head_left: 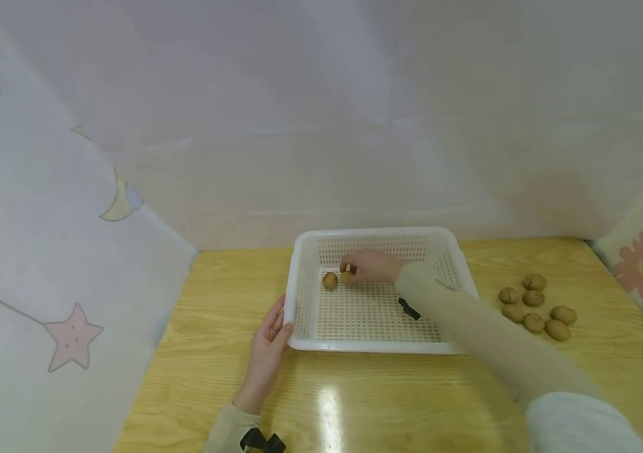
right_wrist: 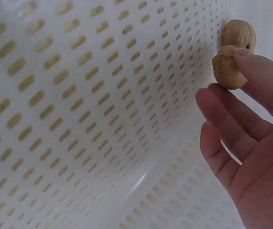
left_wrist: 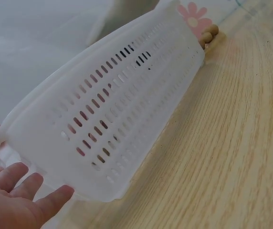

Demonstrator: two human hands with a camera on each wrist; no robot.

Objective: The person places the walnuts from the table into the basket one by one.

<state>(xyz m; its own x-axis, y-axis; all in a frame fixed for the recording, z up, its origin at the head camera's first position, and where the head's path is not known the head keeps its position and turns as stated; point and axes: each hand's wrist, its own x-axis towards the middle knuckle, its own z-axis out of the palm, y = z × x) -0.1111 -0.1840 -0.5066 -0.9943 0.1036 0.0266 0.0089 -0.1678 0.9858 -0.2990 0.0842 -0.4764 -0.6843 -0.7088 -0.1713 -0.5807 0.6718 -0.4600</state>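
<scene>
In the head view, a white basket stands at the far edge of the wooden table, which shows from basket to near edge — inside, the right hand pinches a walnut beside another walnut; seven loose walnuts lie toward the right edge. From the left wrist, the left hand grips the basket's corner; from the right, the pinched walnut overlaps the other.

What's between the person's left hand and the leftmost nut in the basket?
The head view shows the basket's left wall between the left hand and that walnut, plus a little bare basket floor.
</scene>
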